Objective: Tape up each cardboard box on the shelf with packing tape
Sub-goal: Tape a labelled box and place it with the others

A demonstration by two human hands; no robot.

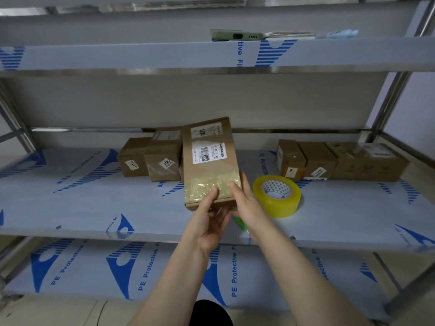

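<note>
- Shelf (70, 198): middle level, covered in blue-printed protective film, and it carries all the boxes.
- Left cluster (150, 158): 3 small cardboard boxes packed close together at the back of the shelf. Two stand in front and one behind.
- Held box (209, 161): 1 long cardboard box with 2 white labels. It is tilted, far end raised, just right of the left cluster. Yellowish tape covers its near end.
- Left grip (211, 222): clasps the box's near end, thumb on the taped face and fingers underneath.
- Right grip (244, 198): holds the box's right edge, thumb on the tape and fingers along the side.
- Green object (242, 223): 1, mostly hidden under the hands.
- Tape roll (277, 196): 1, clear yellowish, lying flat on the shelf just right of the right grip.
- Right cluster (329, 161): at least 3 boxes in a row. Cannot tell whether the last is 1 or 2.
</note>
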